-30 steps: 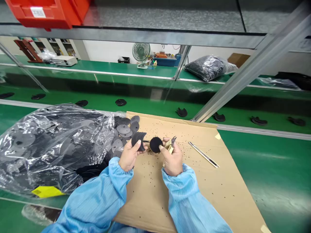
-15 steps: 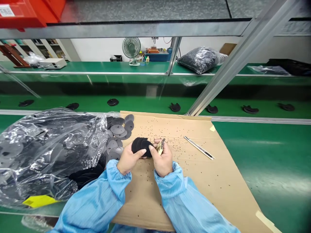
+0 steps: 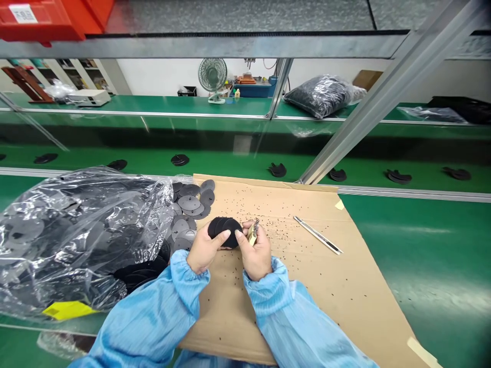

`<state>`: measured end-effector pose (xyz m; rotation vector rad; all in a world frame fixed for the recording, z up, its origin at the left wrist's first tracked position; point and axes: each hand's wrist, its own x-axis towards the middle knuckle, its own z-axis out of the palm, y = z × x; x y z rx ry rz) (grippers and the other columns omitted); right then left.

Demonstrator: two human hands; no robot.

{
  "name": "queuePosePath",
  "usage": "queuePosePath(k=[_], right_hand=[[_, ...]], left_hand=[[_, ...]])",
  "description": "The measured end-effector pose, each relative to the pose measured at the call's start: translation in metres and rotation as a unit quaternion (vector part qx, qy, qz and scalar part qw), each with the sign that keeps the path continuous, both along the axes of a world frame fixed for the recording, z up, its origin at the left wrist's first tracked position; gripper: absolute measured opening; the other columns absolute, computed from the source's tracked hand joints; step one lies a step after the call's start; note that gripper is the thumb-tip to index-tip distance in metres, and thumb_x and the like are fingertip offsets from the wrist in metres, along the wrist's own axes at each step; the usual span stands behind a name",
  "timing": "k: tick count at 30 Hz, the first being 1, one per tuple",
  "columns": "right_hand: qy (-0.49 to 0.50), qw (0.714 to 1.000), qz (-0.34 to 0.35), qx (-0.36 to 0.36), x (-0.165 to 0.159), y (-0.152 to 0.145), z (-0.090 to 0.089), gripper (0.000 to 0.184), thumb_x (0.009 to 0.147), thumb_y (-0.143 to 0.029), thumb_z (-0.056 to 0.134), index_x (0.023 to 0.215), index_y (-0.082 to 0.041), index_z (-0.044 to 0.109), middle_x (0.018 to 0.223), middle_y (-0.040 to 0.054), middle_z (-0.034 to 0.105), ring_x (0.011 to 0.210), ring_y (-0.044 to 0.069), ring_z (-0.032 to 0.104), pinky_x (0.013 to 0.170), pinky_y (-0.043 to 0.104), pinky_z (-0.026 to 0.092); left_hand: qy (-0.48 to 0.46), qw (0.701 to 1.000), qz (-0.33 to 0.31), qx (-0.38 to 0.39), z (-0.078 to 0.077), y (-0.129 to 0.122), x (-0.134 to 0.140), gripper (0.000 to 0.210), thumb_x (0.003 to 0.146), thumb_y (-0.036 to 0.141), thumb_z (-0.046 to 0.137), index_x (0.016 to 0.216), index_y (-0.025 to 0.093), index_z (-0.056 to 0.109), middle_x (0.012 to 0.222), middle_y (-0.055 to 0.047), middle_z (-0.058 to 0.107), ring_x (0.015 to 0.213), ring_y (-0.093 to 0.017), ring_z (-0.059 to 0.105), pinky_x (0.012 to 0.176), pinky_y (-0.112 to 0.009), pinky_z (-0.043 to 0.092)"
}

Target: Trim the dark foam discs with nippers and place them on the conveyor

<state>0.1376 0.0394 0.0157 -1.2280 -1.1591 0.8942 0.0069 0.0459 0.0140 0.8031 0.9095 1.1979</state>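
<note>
Several thin black discs point(image 3: 226, 231), fanned into a small stack, are gripped by my left hand point(image 3: 205, 249), its thumb lying across their face. My right hand point(image 3: 256, 254) has its thumb on the right edge of the same discs. Tucked in the right hand's curled fingers are small nippers point(image 3: 253, 232) with pale yellow handles, jaws pointing up and away. Under both hands lies a cardboard sheet point(image 3: 307, 306) scattered with tiny dark bits. Loose grey discs point(image 3: 190, 203) are piled left of my hands.
A large clear plastic bag point(image 3: 88, 225) of discs fills the left side. A slim utility knife point(image 3: 318, 235) lies on the cardboard at right. Behind, black parts point(image 3: 277, 169) sit spaced along a green belt point(image 3: 230, 166). A slanted metal post point(image 3: 364, 97) rises at right.
The fanned discs in my hands have been evened out into a neater spread. The whole view has shifted slightly; the nippers stay in my right hand.
</note>
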Motion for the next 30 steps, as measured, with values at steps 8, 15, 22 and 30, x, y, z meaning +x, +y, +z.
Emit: queuePosePath(k=[8, 15, 22, 30], right_hand=[[0.031, 0.996, 0.076, -0.037, 0.005, 0.003, -0.002, 0.034, 0.075, -0.037, 0.067, 0.102, -0.019, 0.056, 0.092, 0.0048, 0.064, 0.085, 0.020, 0.062, 0.080, 0.036, 0.051], [0.017, 0.994, 0.091, -0.052, 0.008, 0.004, 0.003, 0.032, 0.070, -0.035, 0.072, 0.096, -0.020, 0.060, 0.085, 0.0025, 0.066, 0.078, 0.020, 0.063, 0.074, 0.034, 0.052], [0.088, 0.989, 0.101, -0.061, 0.009, 0.004, 0.006, 0.034, 0.062, -0.034, 0.076, 0.086, -0.021, 0.057, 0.070, -0.0018, 0.060, 0.062, 0.015, 0.056, 0.058, 0.028, 0.049], [0.026, 0.994, 0.092, -0.044, 0.009, 0.003, 0.005, 0.026, 0.068, -0.036, 0.073, 0.079, -0.020, 0.055, 0.063, -0.0041, 0.054, 0.055, 0.012, 0.049, 0.053, 0.025, 0.043]], left_hand=[[0.013, 1.000, 0.011, 0.012, -0.002, 0.001, -0.002, 0.038, 0.070, 0.032, 0.075, 0.103, 0.015, 0.065, 0.102, -0.010, 0.068, 0.094, -0.024, 0.064, 0.083, -0.039, 0.053], [0.052, 0.998, 0.024, 0.034, -0.002, 0.002, -0.004, 0.032, 0.069, 0.032, 0.075, 0.095, 0.013, 0.068, 0.098, -0.010, 0.069, 0.093, -0.024, 0.063, 0.088, -0.038, 0.049], [0.047, 0.997, 0.002, 0.052, -0.002, 0.002, -0.007, 0.027, 0.069, 0.031, 0.076, 0.087, 0.013, 0.067, 0.089, -0.009, 0.069, 0.085, -0.022, 0.063, 0.083, -0.036, 0.050], [-0.007, 0.999, 0.019, 0.036, 0.002, 0.001, -0.003, 0.031, 0.068, 0.028, 0.077, 0.091, 0.013, 0.065, 0.092, -0.008, 0.068, 0.088, -0.021, 0.062, 0.084, -0.035, 0.048]])
